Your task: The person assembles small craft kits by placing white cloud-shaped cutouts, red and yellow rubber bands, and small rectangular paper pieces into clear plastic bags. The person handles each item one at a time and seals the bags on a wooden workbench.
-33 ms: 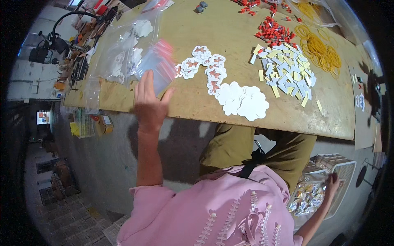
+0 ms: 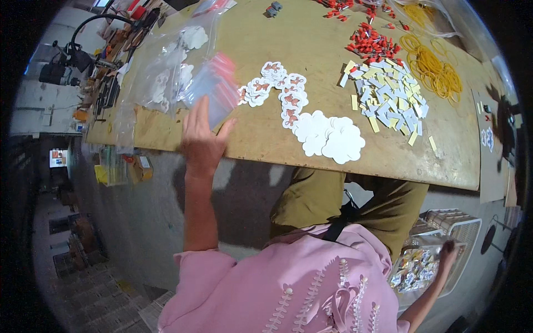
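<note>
Spreading its thumb wide of the fingers, the left hand (image 2: 204,136) lies over the near edge of the worktable (image 2: 250,28), fingertips at the red-edged clear zip bags (image 2: 214,91) fanned there. Right of these sit figure-printed scalloped cards (image 2: 291,100) and 2 overlapping stacks of blank white cards (image 2: 342,140). The right hand (image 2: 448,253) is low by filled packets (image 2: 413,269) in a white plastic crate (image 2: 468,250); its grip cannot be told.

Table (image 2: 327,89) bright, floor (image 2: 139,222) dim with shadow, white cutouts (image 2: 341,139) glaring, edges bent, corners black
</note>
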### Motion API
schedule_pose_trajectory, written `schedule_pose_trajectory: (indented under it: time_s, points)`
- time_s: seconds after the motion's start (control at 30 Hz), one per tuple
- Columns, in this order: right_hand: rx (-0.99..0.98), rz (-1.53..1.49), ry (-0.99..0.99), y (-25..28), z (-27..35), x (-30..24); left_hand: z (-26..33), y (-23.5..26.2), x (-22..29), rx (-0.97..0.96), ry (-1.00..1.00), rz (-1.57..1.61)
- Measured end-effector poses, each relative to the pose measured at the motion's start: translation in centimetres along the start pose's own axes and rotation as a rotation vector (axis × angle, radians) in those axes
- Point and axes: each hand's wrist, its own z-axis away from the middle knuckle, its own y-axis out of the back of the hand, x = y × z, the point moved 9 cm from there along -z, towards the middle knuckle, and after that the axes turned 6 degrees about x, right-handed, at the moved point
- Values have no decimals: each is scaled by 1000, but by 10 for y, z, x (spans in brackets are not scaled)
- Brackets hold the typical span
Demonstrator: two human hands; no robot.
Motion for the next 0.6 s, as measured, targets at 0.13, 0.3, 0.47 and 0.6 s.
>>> schedule_pose_trajectory:
  time_s: [0.13, 0.3, 0.47, 0.6]
  points:
    - [-53, 736, 36, -5, 16, 67, 16, -4, -18, -52, -4, 26]
    - [27, 501, 81, -19, 36, -19, 18, -6, -26, -1, 104, 157]
    - [32, 298, 240, -31, 33, -184, 18, -8, -36, -28, 261, 327]
    - [127, 171, 402, -16, 56, -308, 23, -5, -39, 55, 308, 374]
